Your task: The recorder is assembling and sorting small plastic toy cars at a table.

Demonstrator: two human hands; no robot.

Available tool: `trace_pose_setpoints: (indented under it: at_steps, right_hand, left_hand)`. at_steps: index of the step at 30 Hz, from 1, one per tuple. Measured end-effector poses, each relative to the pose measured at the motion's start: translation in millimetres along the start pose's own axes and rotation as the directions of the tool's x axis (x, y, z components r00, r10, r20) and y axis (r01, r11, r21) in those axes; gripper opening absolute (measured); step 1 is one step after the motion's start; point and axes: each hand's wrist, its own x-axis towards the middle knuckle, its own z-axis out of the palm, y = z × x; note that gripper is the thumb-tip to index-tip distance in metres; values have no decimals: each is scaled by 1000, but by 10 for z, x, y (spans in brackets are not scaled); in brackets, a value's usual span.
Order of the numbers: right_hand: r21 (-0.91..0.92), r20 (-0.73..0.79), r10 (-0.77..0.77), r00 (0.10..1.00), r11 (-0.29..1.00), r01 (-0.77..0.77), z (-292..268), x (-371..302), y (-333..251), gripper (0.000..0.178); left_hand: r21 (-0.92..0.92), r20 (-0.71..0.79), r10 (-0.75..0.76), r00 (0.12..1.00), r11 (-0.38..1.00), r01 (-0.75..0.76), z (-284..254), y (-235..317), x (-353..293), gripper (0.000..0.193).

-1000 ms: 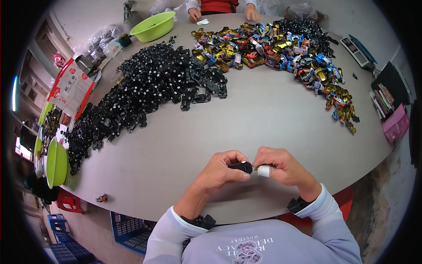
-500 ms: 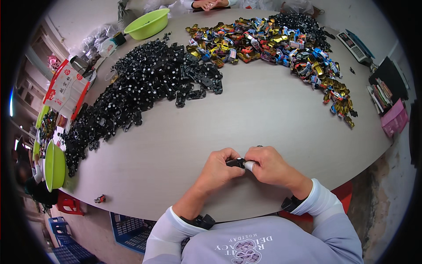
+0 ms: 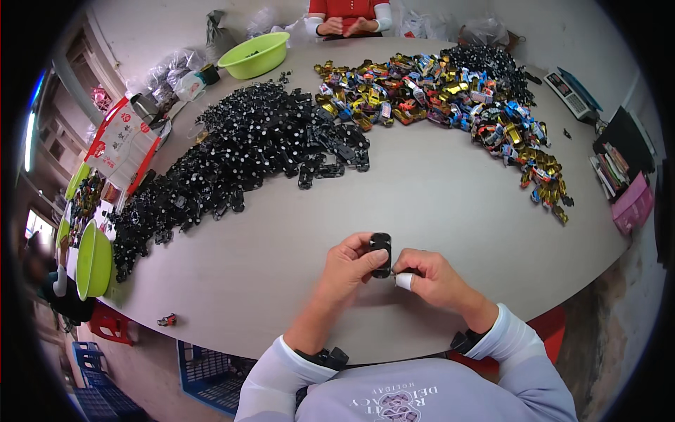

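Between the thumb and fingers of my left hand [image 3: 349, 266] is a black toy car chassis [image 3: 380, 243], its long flat side facing up. Close beside its right edge, my right hand [image 3: 437, 280] is closed in a pinch. Something small and dark shows at its fingertips, too hidden to name. A white cover [image 3: 404, 281] wraps the right thumb. Ahead and to the left spreads a large heap of black toy car chassis [image 3: 246, 141]. Shiny, multicoloured toy car bodies [image 3: 422, 91] form a curved pile at the far right.
A green basin [image 3: 254, 56] stands at the back left, another green basin [image 3: 93, 260] at the left edge. One small toy car [image 3: 167, 320] lies near the front left. Across the table [image 3: 422, 190] sits a person in red [image 3: 349, 10]. A scale [image 3: 568, 91] is at the right.
My hands have drawn slightly apart. The chassis has turned from lying between both hands to pointing away from me in the left hand. The view has tilted up, showing more of the other person.
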Motion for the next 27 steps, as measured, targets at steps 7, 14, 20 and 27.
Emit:
trace_pose_setpoints:
  at_steps: [7,14,20,27]
  right_hand:
    - [256,-21,150,989,957,-139,-324,85,-120,7]
    - [243,194,112,975,957,-158,-379,189,-254,5]
    - [67,215,215,953,970,-234,-294,140,-95,3]
    - [-156,91,210,974,968,-194,-103,117,-69,2]
  left_hand:
    - [-20,175,-60,983,998,65,46,47,-65,21]
    - [137,198,-130,972,985,104,87,102,-120,19]
    - [342,126,-98,987,939,50,127,57,-146,15]
    - [473,20,-89,996,878,69,129,-9,-207,14]
